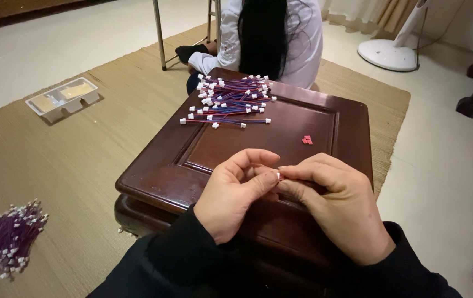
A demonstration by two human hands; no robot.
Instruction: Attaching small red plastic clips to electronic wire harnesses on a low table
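Your left hand point(236, 190) and right hand point(336, 207) meet over the table point(324, 129), fingers of both pinched shut on a small white connector point(278, 176). A wire pile point(231, 99) lies beyond, red pieces point(306, 140) nearer.

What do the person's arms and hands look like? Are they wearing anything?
Both arms are covered by long black sleeves that end at the wrists. The left hand and right hand are bare: no gloves, and no rings or watch that I can see. The fingernails are short and look unpainted. The fabric looks soft and plain, with no pattern or markings showing.
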